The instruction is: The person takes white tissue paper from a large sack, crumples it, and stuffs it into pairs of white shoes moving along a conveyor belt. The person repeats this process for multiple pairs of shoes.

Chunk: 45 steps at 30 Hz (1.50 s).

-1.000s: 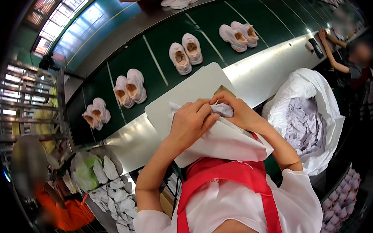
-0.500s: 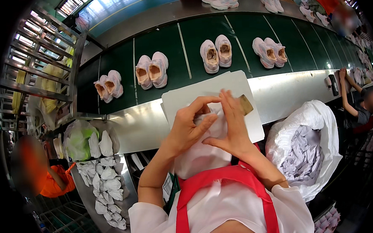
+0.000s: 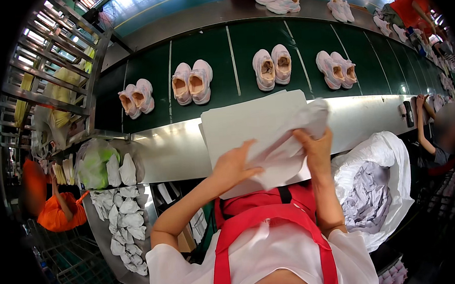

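A wad of thin white paper, rounded at its far end and with a loose, slightly blurred tail, is held in my right hand. My right thumb and fingers are closed round its side. Spread fingers mark my left hand, which lies beside the paper's tail; whether it touches the tail I cannot tell. Beneath both hands lies a stack of flat white sheets on the metal ledge in front of me.
Pairs of pale pink sneakers stand on a green conveyor belt beyond the ledge. To the right, a white sack holds crumpled paper. On the left, a metal tray carries several paper wads. Co-workers are at the left, right and far side.
Both hands were cupped round the paper over the stack. Now the right hand holds it further right, tilted, and the left hand has come away to the left with fingers spread.
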Tool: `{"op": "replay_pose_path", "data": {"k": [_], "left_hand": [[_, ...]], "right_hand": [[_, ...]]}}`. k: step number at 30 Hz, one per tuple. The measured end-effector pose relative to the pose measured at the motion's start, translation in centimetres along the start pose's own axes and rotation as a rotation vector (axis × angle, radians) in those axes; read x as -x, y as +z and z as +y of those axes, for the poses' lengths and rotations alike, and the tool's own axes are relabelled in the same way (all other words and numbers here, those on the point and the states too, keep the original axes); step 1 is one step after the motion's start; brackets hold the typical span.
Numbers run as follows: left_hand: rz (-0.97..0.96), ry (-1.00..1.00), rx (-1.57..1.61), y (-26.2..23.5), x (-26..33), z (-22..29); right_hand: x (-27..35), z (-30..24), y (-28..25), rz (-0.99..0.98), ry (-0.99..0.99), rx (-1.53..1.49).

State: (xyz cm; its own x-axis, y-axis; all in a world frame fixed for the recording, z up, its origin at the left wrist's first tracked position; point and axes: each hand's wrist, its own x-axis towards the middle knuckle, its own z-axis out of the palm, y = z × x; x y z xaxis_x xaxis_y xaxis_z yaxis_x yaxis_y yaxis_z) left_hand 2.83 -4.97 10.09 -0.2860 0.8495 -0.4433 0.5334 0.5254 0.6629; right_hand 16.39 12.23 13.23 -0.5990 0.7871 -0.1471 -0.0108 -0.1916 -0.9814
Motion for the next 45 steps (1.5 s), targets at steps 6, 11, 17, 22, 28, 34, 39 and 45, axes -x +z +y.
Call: {"op": "replay_pose_path", "data": {"k": [6, 11, 17, 22, 28, 34, 39, 45], "left_hand": [[-0.65, -0.065, 1.866, 2.6, -0.7, -3.4], [-0.212, -0.046, 1.844, 0.2, -3.1, 1.3], [-0.32, 0.054, 1.411, 0.1, -4.6, 1.1], [0.217, 0.352, 0.811, 0.5, -2.3, 1.6], [0.357, 0.311, 0.743, -1.3, -0.8, 1.7], [0.592, 0.163, 0.892, -1.4, -0.5, 2.3], [0.866, 0.244, 0.872, -1.1, -1.7, 1.8], [0.495, 0.285, 1.306, -2.7, -2.4, -1.4]], "right_hand": [[1.7, -0.8, 0.4, -0.279, -1.211, 0.502], [3.4, 1.5, 3.1, -0.591, -1.247, 0.466], [3.3, 1.4, 2.9, -0.688, -0.881, 0.346], [3.2, -0.2, 3.0, -0.406, -0.402, 0.421], [1.9, 1.9, 3.2, -0.372, -0.275, 0.539], [4.3, 1.0, 6.1, -0.306, -0.481, 0.87], [3.3, 2.0, 7.7, -0.577, -0.014, 0.5], [1.9, 3.5, 9.3, -0.582, -0.239, 0.532]]}}
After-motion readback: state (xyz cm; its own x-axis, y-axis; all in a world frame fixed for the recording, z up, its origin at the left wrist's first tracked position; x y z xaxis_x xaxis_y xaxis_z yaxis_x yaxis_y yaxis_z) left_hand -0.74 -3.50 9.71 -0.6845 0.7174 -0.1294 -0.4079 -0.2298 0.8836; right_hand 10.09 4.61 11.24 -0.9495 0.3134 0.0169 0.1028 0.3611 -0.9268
